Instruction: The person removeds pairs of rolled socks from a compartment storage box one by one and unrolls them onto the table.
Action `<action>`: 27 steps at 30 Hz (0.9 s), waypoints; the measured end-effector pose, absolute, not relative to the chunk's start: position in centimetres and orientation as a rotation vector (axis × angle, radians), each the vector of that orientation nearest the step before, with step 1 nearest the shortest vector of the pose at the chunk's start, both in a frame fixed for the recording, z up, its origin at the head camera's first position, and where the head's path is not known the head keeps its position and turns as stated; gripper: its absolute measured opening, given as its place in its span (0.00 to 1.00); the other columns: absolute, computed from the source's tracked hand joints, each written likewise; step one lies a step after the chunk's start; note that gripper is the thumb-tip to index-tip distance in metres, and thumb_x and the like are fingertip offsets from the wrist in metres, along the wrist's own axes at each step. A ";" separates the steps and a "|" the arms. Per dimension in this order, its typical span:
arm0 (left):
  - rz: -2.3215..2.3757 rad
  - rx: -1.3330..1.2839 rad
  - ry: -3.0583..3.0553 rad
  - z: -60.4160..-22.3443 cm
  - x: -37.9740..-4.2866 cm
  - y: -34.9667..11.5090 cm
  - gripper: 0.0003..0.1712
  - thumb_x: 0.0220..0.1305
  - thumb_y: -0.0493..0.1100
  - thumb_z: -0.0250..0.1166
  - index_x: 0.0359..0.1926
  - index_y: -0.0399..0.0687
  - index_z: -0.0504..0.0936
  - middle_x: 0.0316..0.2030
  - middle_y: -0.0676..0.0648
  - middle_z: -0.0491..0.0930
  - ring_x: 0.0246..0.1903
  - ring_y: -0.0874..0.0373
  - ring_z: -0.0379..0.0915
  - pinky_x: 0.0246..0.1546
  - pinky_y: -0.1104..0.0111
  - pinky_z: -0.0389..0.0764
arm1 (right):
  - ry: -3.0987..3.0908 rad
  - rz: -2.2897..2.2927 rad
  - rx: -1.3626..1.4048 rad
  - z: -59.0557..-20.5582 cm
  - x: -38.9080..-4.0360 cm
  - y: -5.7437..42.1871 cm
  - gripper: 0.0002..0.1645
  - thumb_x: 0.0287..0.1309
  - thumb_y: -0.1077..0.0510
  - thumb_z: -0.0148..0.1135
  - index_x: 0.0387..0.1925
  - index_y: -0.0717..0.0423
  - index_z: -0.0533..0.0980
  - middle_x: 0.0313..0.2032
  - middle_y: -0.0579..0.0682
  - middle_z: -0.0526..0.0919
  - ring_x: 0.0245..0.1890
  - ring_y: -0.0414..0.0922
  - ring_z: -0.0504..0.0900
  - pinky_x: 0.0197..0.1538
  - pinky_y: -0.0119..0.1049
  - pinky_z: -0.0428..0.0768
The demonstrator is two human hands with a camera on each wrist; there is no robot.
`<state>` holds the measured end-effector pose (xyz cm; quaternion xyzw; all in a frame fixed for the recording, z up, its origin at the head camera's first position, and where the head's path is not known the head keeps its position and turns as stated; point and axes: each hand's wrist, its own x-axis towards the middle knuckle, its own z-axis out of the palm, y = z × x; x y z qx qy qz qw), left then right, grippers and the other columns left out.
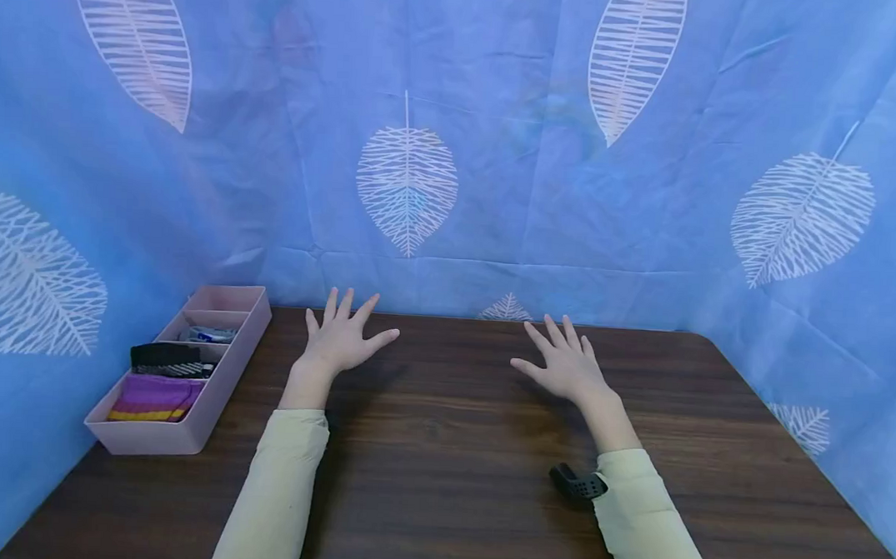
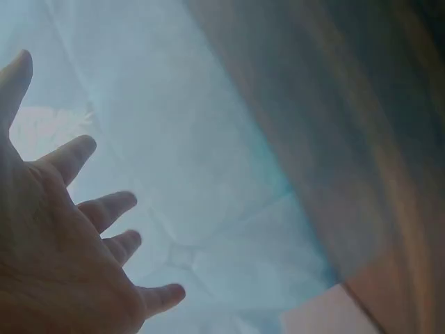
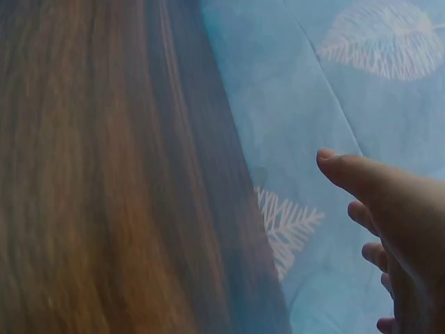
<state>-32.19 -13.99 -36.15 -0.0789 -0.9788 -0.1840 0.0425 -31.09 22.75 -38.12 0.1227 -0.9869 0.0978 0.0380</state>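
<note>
Both hands are stretched out over the dark wooden table (image 1: 439, 479), palms down and fingers spread, holding nothing. The left hand (image 1: 338, 341) is near the far edge, to the right of a pink divided box (image 1: 225, 395). In the left wrist view the left hand (image 2: 62, 236) shows its palm and splayed fingers. The right hand (image 1: 567, 370) is out at a similar distance on the other side. In the right wrist view the right hand (image 3: 403, 216) appears side-on, thumb foremost, with the other fingers partly hidden behind it.
Inside the box lie a folded purple and yellow cloth (image 1: 157, 396), a black item (image 1: 165, 357) and a small clear packet (image 1: 209, 334). A blue curtain (image 1: 497, 190) with white leaf prints hangs behind and beside the table. A black strap (image 1: 578, 483) is at the right wrist.
</note>
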 end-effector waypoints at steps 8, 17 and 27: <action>-0.423 -0.328 -2.989 -34.3 -30.0 -16.6 0.48 0.64 0.75 0.49 0.77 0.59 0.51 0.75 0.36 0.49 0.76 0.35 0.33 0.66 0.29 0.38 | -2.982 0.222 0.478 -37.4 -30.4 19.5 0.48 0.63 0.29 0.50 0.76 0.42 0.51 0.77 0.58 0.47 0.77 0.62 0.38 0.72 0.67 0.44; -0.183 -0.519 -2.785 -34.1 -25.5 -19.2 0.40 0.63 0.67 0.58 0.70 0.54 0.66 0.69 0.39 0.66 0.71 0.38 0.54 0.66 0.32 0.51 | -2.897 0.127 0.673 -37.2 -28.6 15.6 0.45 0.63 0.27 0.49 0.76 0.37 0.52 0.77 0.51 0.48 0.78 0.56 0.42 0.73 0.63 0.49; -0.043 -0.583 -2.510 -34.8 -21.4 -23.8 0.32 0.61 0.64 0.63 0.60 0.51 0.78 0.57 0.41 0.79 0.60 0.40 0.70 0.60 0.37 0.64 | -2.781 0.068 0.986 -36.8 -26.1 10.1 0.43 0.63 0.27 0.47 0.75 0.36 0.54 0.77 0.48 0.51 0.78 0.52 0.44 0.74 0.59 0.51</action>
